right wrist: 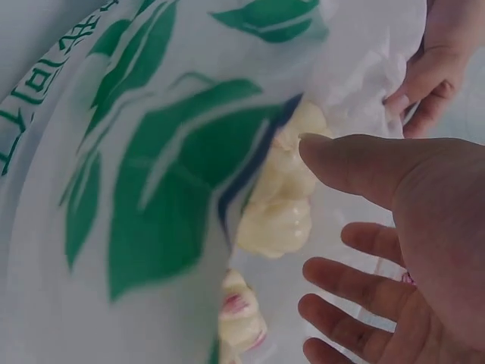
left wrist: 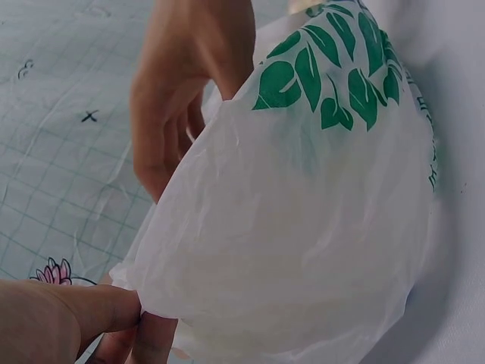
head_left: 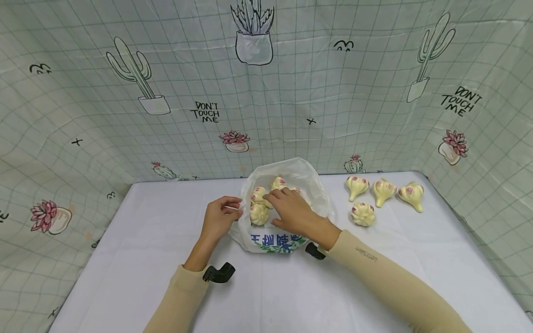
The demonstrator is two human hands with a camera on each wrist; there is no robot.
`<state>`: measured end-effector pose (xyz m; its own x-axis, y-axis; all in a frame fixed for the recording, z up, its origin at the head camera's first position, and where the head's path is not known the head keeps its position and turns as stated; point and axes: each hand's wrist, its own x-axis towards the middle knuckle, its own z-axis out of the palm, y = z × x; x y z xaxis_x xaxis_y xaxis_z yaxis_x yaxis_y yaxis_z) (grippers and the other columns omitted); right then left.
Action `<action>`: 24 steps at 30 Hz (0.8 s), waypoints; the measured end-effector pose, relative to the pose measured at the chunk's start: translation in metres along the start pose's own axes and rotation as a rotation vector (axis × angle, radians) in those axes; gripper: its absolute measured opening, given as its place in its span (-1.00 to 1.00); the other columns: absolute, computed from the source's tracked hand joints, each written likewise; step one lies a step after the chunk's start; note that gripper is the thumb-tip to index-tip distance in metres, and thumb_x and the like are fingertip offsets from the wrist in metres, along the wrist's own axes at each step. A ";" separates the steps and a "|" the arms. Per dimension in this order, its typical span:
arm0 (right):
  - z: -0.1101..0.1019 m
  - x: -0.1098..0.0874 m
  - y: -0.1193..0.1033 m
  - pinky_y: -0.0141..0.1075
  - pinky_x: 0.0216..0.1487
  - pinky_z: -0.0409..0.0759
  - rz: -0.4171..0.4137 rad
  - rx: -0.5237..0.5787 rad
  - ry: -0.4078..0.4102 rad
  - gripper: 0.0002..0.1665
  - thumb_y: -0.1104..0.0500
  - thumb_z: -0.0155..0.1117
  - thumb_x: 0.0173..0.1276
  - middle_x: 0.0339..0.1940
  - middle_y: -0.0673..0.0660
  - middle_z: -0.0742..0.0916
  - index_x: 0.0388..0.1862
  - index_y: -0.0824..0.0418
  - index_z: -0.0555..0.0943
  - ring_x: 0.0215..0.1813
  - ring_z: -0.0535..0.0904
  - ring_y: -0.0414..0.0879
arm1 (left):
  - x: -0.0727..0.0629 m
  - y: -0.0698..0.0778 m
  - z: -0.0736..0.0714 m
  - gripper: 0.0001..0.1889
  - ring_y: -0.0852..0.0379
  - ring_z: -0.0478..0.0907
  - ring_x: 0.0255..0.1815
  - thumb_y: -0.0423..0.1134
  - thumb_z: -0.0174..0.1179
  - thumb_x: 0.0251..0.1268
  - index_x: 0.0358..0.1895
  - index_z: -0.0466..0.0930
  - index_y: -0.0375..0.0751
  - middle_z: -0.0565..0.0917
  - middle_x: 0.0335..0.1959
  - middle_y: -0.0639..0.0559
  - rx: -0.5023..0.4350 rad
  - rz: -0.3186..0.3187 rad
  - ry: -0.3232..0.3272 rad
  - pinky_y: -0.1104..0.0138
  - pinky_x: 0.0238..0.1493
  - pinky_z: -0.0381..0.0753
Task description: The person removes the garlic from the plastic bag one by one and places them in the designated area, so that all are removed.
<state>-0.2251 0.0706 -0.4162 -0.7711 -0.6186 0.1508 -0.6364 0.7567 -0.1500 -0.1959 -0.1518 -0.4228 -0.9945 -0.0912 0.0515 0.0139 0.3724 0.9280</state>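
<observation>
A white plastic bag (head_left: 272,245) with blue characters and green leaves printed on it lies on the table, its mouth facing up. At the bag's left rim my left hand (head_left: 220,216) pinches the thin plastic between thumb and fingers; in the left wrist view the fingers (left wrist: 114,307) grip that edge. Several garlic bulbs (head_left: 259,215), pale yellow with purple streaks, lie inside. My right hand (head_left: 293,210) is over the bag's mouth. In the right wrist view its fingers (right wrist: 356,284) are spread with nothing between them, the thumb near the garlic bulbs (right wrist: 276,220).
To the right of the bag, three garlic bulbs (head_left: 384,190) stand in a row at the back of the white table (head_left: 166,231). One more garlic bulb (head_left: 363,214) lies in front of them. A printed curtain (head_left: 266,92) hangs behind and around the table.
</observation>
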 end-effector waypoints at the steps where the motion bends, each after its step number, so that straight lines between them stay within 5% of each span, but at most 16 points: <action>1: 0.001 0.001 -0.001 0.08 0.44 0.48 -0.007 0.006 -0.005 -0.19 0.07 0.63 0.29 0.35 0.23 0.64 0.45 0.23 0.51 0.37 0.53 0.21 | 0.000 0.000 0.000 -0.75 0.05 0.73 -0.21 -0.55 0.30 0.39 0.09 0.70 -0.44 0.71 -0.05 -0.29 -0.001 0.002 0.000 0.47 -0.27 0.68; 24: 0.017 0.013 -0.010 0.14 0.48 0.42 -0.132 0.005 -0.004 -0.23 0.13 0.63 0.29 0.31 0.18 0.67 0.44 0.22 0.55 0.30 0.57 0.21 | 0.000 0.001 0.000 -0.74 0.11 0.70 -0.23 -0.54 0.31 0.37 0.10 0.70 -0.44 0.72 -0.04 -0.29 -0.006 0.009 -0.013 0.46 -0.27 0.67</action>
<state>-0.2296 0.0512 -0.4295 -0.6809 -0.7135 0.1653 -0.7323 0.6676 -0.1345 -0.1961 -0.1510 -0.4218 -0.9956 -0.0754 0.0553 0.0239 0.3675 0.9297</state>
